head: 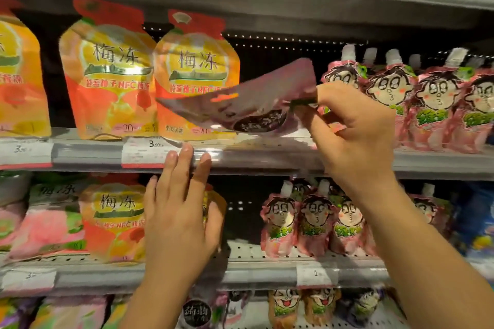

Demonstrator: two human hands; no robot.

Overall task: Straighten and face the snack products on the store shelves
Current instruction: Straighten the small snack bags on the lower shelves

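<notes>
Right hand [352, 125] pinches a purple pouch [248, 104] by its top, tilted over the shelf [267, 157] gap; left hand [181, 211] flat, empty. Swinging in, it might topple the orange pouch [195, 75] beside.

**Shop aisle, snack shelving**

Retail store. Tiered grey metal shelves [267, 272] with perforated decks, clear plastic price strips along front edges holding white printed price tags [145, 151]. Stocked in facing rows: orange-yellow spouted jelly pouches [107, 72], pink cartoon-face spouted pouches [433, 104]. Same products repeated on the lower tiers.
</notes>
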